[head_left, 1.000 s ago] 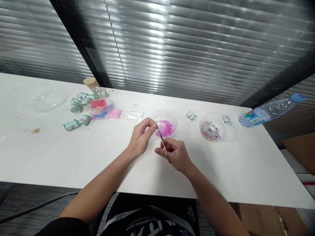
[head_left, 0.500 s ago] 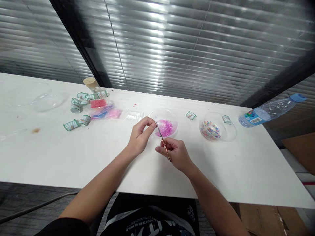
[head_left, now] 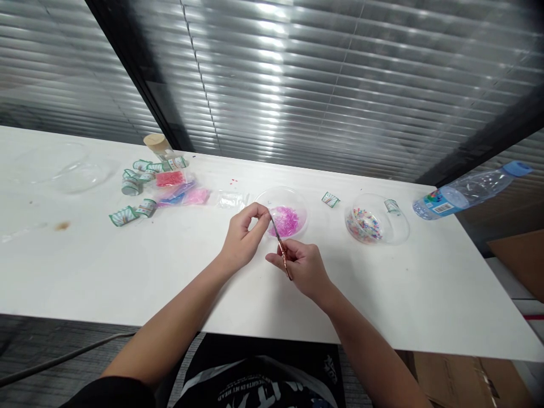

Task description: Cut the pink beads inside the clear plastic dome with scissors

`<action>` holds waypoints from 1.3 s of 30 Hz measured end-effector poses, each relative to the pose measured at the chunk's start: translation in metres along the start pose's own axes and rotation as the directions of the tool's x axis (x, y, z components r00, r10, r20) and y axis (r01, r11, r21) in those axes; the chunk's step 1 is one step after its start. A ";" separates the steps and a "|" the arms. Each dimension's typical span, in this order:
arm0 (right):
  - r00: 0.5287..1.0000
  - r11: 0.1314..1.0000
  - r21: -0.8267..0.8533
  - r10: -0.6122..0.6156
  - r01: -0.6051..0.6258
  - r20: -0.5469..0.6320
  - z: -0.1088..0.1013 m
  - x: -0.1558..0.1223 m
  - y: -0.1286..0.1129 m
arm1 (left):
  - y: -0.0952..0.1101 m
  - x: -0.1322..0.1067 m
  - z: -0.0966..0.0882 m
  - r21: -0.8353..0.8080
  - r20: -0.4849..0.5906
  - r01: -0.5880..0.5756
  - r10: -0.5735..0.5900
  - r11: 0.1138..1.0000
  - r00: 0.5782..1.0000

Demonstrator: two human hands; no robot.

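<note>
My right hand (head_left: 302, 265) holds a pair of scissors (head_left: 283, 253) with copper-coloured handles, its thumb and fingers at the loops. The blades point up and left to the fingertips of my left hand (head_left: 245, 234). Those fingertips are pinched together; what they hold, if anything, is too small to make out. Just beyond both hands stands a clear round bowl (head_left: 302, 196) with short purple-pink tube pieces (head_left: 285, 221) in it. My left hand covers part of its near left rim.
Right of the bowl lie a green-and-white wrapper (head_left: 330, 199), a clear container (head_left: 356, 234) of multicoloured beads and a plastic bottle (head_left: 465, 192). To the left are several green-and-white wrapped rolls (head_left: 123, 216), a bag of red pieces (head_left: 170, 179) and a pink bag (head_left: 197, 196).
The scissors' handles and my right thumb have shifted slightly left. My left hand stays pinched in nearly the same place, at the blade tips.
</note>
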State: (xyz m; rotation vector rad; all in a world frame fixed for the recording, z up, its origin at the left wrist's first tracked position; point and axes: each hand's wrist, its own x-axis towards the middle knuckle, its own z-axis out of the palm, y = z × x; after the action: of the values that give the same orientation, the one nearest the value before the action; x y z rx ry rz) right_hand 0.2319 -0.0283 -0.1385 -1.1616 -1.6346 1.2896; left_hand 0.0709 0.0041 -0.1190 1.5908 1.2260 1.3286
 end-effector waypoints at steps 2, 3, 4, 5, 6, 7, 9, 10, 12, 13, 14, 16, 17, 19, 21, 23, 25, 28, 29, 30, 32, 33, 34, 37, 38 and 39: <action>1.000 1.000 -0.019 -0.012 0.012 -0.010 0.001 0.000 0.000 | 0.000 0.000 0.001 0.016 -0.002 0.000 0.000 1.000 1.000; 1.000 1.000 -0.025 -0.016 0.016 -0.015 0.001 0.000 0.001 | 0.001 0.000 0.001 0.022 -0.003 0.001 -0.001 1.000 1.000; 1.000 0.999 -0.032 -0.020 0.019 -0.022 0.001 -0.001 0.001 | 0.001 0.000 0.001 0.029 -0.004 0.002 -0.002 1.000 1.000; 0.999 0.999 -0.040 -0.023 0.021 -0.028 0.002 -0.001 0.001 | 0.001 0.000 0.001 0.036 -0.004 0.005 -0.005 0.999 1.000; 0.999 0.999 -0.047 -0.023 0.022 -0.032 0.002 -0.001 0.001 | 0.001 0.000 0.001 0.042 -0.005 0.007 -0.007 0.999 1.000; 0.999 0.998 -0.052 -0.023 0.021 -0.035 0.002 -0.001 0.001 | 0.001 0.000 0.002 0.045 -0.005 0.010 -0.010 0.999 1.000; 0.999 0.998 -0.058 -0.022 0.019 -0.038 0.003 -0.001 0.001 | 0.001 0.000 0.002 0.048 -0.003 0.017 -0.017 0.999 1.000; 0.999 0.998 -0.059 -0.020 0.018 -0.040 0.003 -0.001 0.001 | 0.002 0.000 0.002 0.050 -0.003 0.019 -0.019 0.999 1.000; 0.999 0.998 -0.064 -0.023 0.020 -0.046 0.003 -0.001 0.001 | 0.002 0.001 0.003 0.057 -0.004 0.021 -0.021 0.998 1.000; 0.998 0.998 -0.066 -0.026 0.022 -0.049 0.003 -0.001 0.001 | 0.002 0.001 0.003 0.061 -0.005 0.022 -0.022 0.998 1.000; 0.998 0.997 -0.068 -0.027 0.024 -0.051 0.004 -0.002 0.001 | 0.002 0.000 0.003 0.066 -0.006 0.025 -0.024 0.997 1.000; 0.998 0.998 -0.065 -0.025 0.021 -0.052 0.004 -0.002 0.001 | 0.002 0.000 0.004 0.077 -0.009 0.030 -0.030 0.997 1.000; 0.998 0.998 -0.063 -0.021 0.018 -0.052 0.004 -0.002 0.000 | 0.002 0.000 0.004 0.083 -0.009 0.035 -0.034 0.996 0.999; 0.999 0.998 -0.060 -0.004 0.001 -0.053 0.005 -0.003 0.000 | 0.001 0.000 0.004 0.091 -0.009 0.043 -0.042 0.995 0.999; 0.998 0.998 -0.049 0.025 -0.028 -0.052 0.005 -0.003 0.000 | 0.000 0.000 0.004 0.087 -0.005 0.045 -0.045 0.995 0.999; 0.997 0.998 -0.033 0.055 -0.057 -0.053 0.005 -0.004 -0.001 | 0.000 0.000 0.004 0.080 0.002 0.044 -0.045 0.996 0.999; 0.996 0.997 -0.023 0.071 -0.073 -0.060 0.005 -0.004 -0.003 | -0.001 -0.001 0.004 0.083 0.012 0.052 -0.053 0.995 0.999; 0.995 0.997 -0.003 0.077 -0.078 -0.058 0.005 -0.004 -0.005 | 0.000 -0.003 0.004 0.098 0.026 0.070 -0.073 0.993 0.997; 0.996 0.997 0.005 0.075 -0.075 -0.053 0.004 -0.004 -0.005 | 0.000 -0.003 0.004 0.101 0.026 0.074 -0.077 0.992 0.997; 0.996 0.997 0.011 0.070 -0.070 -0.048 0.004 -0.004 -0.005 | 0.000 -0.003 0.004 0.102 0.025 0.075 -0.078 0.992 0.997; 0.997 0.998 0.012 0.058 -0.058 -0.047 0.005 -0.003 -0.005 | 0.001 -0.003 0.005 0.107 0.017 0.072 -0.075 0.992 0.997; 0.997 0.999 0.008 0.053 -0.053 -0.048 0.005 -0.003 -0.004 | 0.001 -0.003 0.005 0.112 0.012 0.070 -0.072 0.991 0.997; 0.998 0.999 0.004 0.050 -0.049 -0.049 0.005 -0.003 -0.004 | 0.001 -0.003 0.005 0.117 0.009 0.068 -0.070 0.991 0.998; 0.998 0.999 -0.018 0.040 -0.041 -0.053 0.005 -0.003 -0.002 | 0.001 -0.003 0.006 0.127 0.004 0.067 -0.068 0.990 0.998; 0.998 0.999 -0.025 0.037 -0.039 -0.054 0.005 -0.003 -0.002 | 0.001 -0.003 0.006 0.130 0.005 0.068 -0.069 0.989 0.998; 0.998 0.999 -0.030 0.035 -0.037 -0.054 0.005 -0.003 -0.002 | 0.001 -0.003 0.007 0.133 0.005 0.068 -0.069 0.989 0.998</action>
State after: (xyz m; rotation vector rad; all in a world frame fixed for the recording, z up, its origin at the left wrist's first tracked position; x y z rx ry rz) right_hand 0.2279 -0.0323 -0.1380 -1.2397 -1.6066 1.2486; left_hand 0.0776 0.0008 -0.1208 1.6290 1.3754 1.2176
